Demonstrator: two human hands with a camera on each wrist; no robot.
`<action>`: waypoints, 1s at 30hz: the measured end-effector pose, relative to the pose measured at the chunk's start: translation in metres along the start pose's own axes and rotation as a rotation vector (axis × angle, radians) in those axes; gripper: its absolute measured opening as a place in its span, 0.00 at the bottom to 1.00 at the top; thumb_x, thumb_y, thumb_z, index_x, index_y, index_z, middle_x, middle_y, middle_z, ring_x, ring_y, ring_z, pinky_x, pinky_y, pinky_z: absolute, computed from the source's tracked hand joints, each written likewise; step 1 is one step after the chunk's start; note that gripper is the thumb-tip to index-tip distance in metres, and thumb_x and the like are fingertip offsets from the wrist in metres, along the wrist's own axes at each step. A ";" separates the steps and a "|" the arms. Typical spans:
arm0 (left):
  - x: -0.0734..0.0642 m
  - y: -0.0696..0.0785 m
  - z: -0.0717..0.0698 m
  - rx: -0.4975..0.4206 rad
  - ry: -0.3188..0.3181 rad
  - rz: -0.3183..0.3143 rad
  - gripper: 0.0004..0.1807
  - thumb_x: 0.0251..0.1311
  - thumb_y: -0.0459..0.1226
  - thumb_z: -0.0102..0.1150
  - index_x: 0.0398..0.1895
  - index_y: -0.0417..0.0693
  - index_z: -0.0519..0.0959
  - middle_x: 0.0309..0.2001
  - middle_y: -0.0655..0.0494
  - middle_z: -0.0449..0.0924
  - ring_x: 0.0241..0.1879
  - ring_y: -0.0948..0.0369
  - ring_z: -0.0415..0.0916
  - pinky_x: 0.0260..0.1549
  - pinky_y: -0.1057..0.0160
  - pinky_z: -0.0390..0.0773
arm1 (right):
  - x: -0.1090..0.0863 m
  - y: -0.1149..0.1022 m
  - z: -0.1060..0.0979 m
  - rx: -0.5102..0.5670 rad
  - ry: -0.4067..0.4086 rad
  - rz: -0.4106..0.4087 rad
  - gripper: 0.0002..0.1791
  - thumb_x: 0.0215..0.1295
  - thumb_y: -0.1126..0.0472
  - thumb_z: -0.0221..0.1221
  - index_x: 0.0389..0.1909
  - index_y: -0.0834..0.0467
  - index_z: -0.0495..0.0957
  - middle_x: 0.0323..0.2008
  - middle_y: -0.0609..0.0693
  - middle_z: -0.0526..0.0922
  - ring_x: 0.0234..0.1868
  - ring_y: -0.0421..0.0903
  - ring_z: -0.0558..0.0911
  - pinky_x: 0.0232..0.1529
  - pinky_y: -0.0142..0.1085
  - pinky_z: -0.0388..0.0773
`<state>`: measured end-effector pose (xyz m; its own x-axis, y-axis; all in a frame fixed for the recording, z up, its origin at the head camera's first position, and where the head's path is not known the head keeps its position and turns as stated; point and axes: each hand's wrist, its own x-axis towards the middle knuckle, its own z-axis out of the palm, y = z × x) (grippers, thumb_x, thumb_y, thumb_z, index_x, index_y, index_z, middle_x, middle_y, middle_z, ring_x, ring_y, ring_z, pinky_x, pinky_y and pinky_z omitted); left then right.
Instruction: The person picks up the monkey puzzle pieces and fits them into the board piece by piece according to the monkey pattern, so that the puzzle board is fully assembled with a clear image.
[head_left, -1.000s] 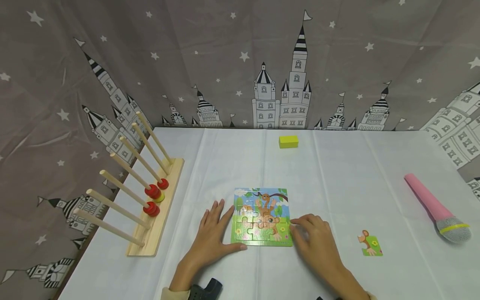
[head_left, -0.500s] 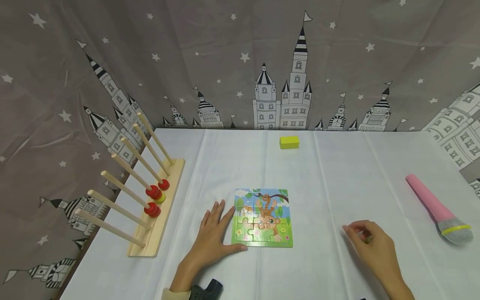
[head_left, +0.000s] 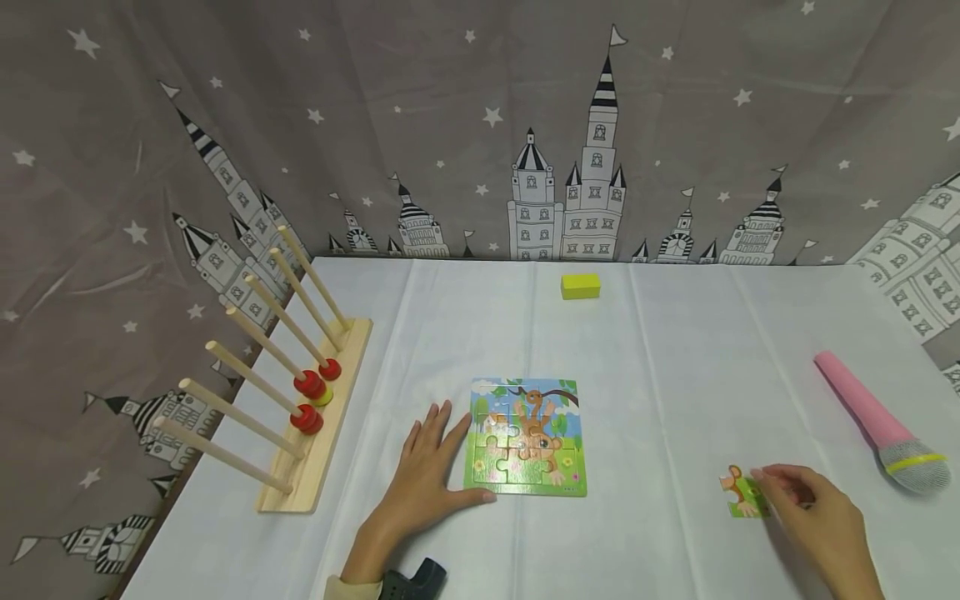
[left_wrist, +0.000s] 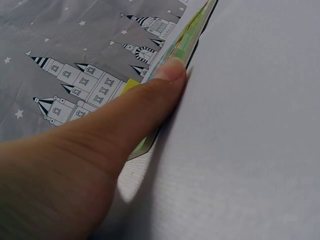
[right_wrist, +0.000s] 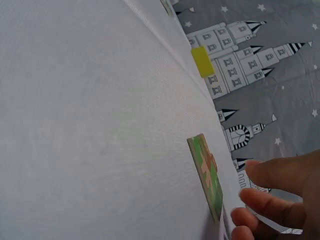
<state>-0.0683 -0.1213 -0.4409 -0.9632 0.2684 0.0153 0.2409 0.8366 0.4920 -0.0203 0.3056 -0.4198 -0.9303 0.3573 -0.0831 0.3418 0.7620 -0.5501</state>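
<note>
A square jigsaw puzzle (head_left: 525, 437) with a monkey picture lies flat in a tray on the table. My left hand (head_left: 420, 471) rests beside it, fingers spread. Its thumb (left_wrist: 170, 70) lies along the near edge, and the index fingertip is at the left edge. Farther right is a loose puzzle piece (head_left: 742, 493), green with part of a monkey. My right hand (head_left: 821, 517) is at that piece, its fingertips overlapping the right side in the head view. In the right wrist view, loosely bent fingers (right_wrist: 272, 172) appear beside the piece with a gap.
A wooden peg stand (head_left: 318, 442) with several red and yellow rings is at the left. A yellow block (head_left: 581, 287) sits near the far edge. At the right lies a pink toy microphone (head_left: 870, 404). A grey castle-print curtain (head_left: 450, 100) hangs behind the white tablecloth (head_left: 480, 325).
My right hand has left the puzzle's right edge, passed over the loose piece and moved on to its right side. The left hand stays by the puzzle.
</note>
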 end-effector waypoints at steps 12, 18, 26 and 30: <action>0.000 0.001 -0.001 -0.004 -0.001 -0.003 0.55 0.33 0.65 0.63 0.68 0.53 0.57 0.72 0.46 0.43 0.72 0.49 0.36 0.68 0.46 0.40 | 0.000 0.007 -0.001 -0.051 -0.144 -0.109 0.28 0.60 0.45 0.55 0.49 0.66 0.75 0.38 0.60 0.80 0.28 0.24 0.68 0.27 0.28 0.71; 0.000 0.000 0.000 0.000 0.001 0.003 0.56 0.33 0.66 0.63 0.68 0.53 0.57 0.72 0.46 0.43 0.72 0.49 0.36 0.68 0.46 0.40 | -0.003 0.004 0.002 -0.073 -0.109 -0.232 0.30 0.53 0.49 0.63 0.48 0.70 0.74 0.35 0.62 0.78 0.31 0.37 0.71 0.30 0.34 0.73; 0.000 0.001 0.000 0.002 0.003 -0.003 0.56 0.32 0.65 0.64 0.68 0.52 0.58 0.72 0.46 0.44 0.72 0.49 0.37 0.68 0.46 0.40 | -0.009 0.002 0.009 -0.119 -0.099 -0.212 0.37 0.50 0.48 0.64 0.50 0.74 0.69 0.40 0.71 0.70 0.40 0.58 0.70 0.36 0.50 0.69; 0.000 0.001 0.000 0.004 0.001 -0.007 0.56 0.32 0.65 0.64 0.68 0.52 0.58 0.72 0.46 0.44 0.72 0.49 0.36 0.68 0.46 0.40 | -0.010 0.000 0.009 -0.134 -0.143 -0.173 0.39 0.52 0.45 0.62 0.52 0.74 0.67 0.44 0.73 0.66 0.43 0.61 0.68 0.40 0.54 0.68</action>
<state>-0.0683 -0.1205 -0.4401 -0.9650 0.2620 0.0127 0.2346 0.8403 0.4887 -0.0124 0.2972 -0.4264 -0.9826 0.1424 -0.1192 0.1814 0.8733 -0.4522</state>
